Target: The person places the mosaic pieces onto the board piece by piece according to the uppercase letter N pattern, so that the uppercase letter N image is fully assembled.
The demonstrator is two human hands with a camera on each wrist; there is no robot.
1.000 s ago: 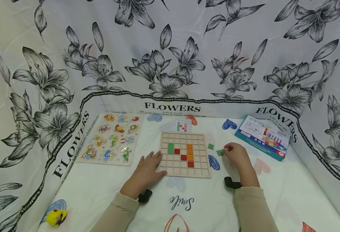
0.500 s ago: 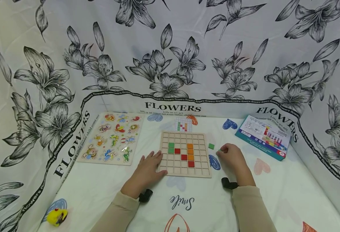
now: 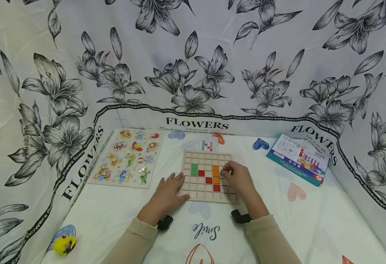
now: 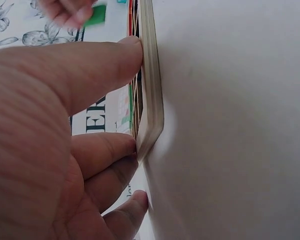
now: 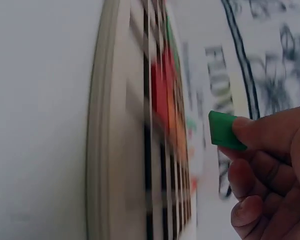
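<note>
A wooden grid board [image 3: 199, 194] lies on the table, with green [image 3: 194, 169], red [image 3: 208, 180] and orange [image 3: 215, 168] square tiles set in some of its cells. My left hand [image 3: 167, 194] rests at the board's near left corner; its thumb touches the near edge and its fingers the left side. Over the right part of the board, my right hand [image 3: 240, 179] pinches a green tile [image 5: 222, 130] between thumb and fingertips, close to the orange column. In the right wrist view this tile is tilted and apart from the board. Behind the board lies a small pattern card [image 3: 208, 143].
An insect-picture puzzle board [image 3: 123, 157] lies at the left. At the back right is a flat teal-edged box [image 3: 297, 158]. A small yellow toy [image 3: 64, 245] sits at the near left. Flower-printed cloth [image 3: 193, 73] stands behind the table.
My right hand has picked up a green tile from the table right of the board and carried it left over the board. The other loose green tile is now out of sight. My left hand stays put.
</note>
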